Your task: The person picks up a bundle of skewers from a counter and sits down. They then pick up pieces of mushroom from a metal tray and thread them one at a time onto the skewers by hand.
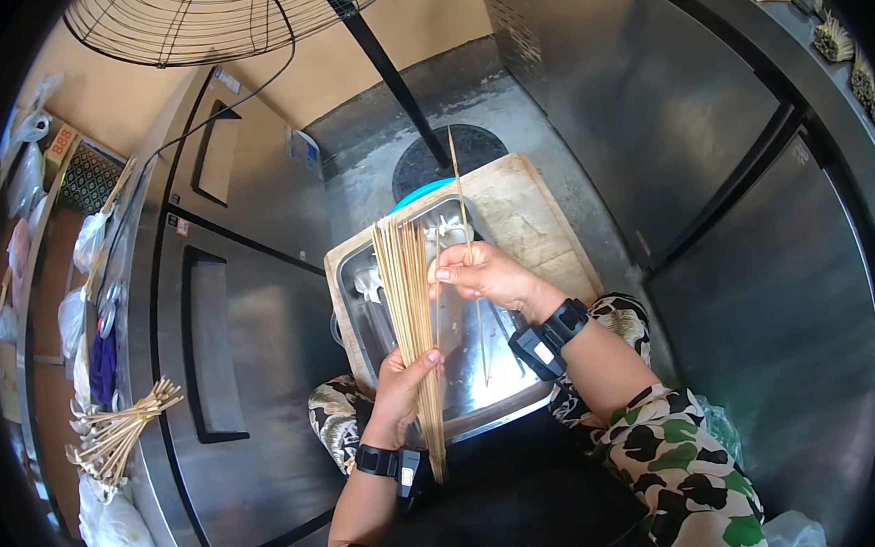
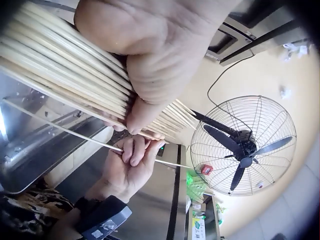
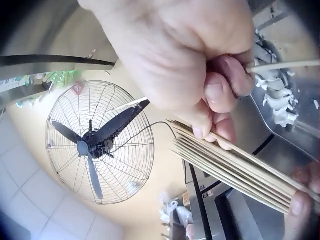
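A thick bundle of thin bamboo skewers stands over a metal tray, its tips toward the far side. My left hand grips it around the lower half, thumb across the front. Beside the upper part of the bundle is my right hand. Its curled fingers hold a single bamboo skewer that sticks out both ways, while thumb and forefinger pinch another skewer at the bundle's edge. White, curled pieces lie in the tray's far end.
Under the tray is a wooden board. Steel cabinets flank both sides. A fan on a black pole stands beyond the board. On the left, a bunch of sticks projects beside plastic bags.
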The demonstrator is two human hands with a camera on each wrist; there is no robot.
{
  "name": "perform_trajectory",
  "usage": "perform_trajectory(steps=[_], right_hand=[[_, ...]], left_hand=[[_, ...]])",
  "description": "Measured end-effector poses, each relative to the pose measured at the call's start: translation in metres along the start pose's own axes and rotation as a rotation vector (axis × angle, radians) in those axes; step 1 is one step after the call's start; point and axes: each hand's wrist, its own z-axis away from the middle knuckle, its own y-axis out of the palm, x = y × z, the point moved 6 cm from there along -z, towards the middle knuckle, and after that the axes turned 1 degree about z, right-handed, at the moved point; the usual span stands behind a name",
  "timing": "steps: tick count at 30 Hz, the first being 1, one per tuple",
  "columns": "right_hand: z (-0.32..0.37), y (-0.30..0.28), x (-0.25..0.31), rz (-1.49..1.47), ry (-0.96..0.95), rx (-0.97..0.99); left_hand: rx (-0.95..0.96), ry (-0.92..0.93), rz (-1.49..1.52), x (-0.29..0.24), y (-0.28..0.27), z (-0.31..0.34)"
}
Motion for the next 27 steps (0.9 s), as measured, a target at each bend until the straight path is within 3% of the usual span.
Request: perform_trajectory(steps=[8,15,17,20,21,24,26,27], right_hand=[[0.003,-0.005,-0.004,-0.034,0.019,0.004],[0.012,-0.022,-0.017,-0.005,0.069,-0.245],[0.016,-0.045,-0.035,0.081,0.126,-0.407],[0.019,-0.077,-0.059,0.327,0.040,-0.567],[0.021,-0.088,-0.065,0.693,-0.049,-0.645],[0.046,-0.079,-0.050,0.823,-0.150,-0.733],[0.054,-0.086,-0.056,0.824,-0.243,-0.799],[0.058,-0.087,-0.053,0.827,-0.012,-0.752]], left_hand=[[0.005,-0.007,-0.007,0.004,0.001,-0.001],[-0.038,0.080,-0.027,0.001,-0.008,-0.006],[-0.147,0.110,-0.042,-0.004,-0.028,-0.009],[-0.344,0.190,-0.061,-0.009,-0.065,-0.012],[-0.429,0.189,-0.099,-0.009,-0.076,-0.011],[-0.576,0.214,-0.100,0.016,-0.134,-0.016],[-0.602,0.368,-0.004,0.039,-0.165,-0.022],[-0.617,0.349,-0.308,0.050,-0.194,-0.034]])
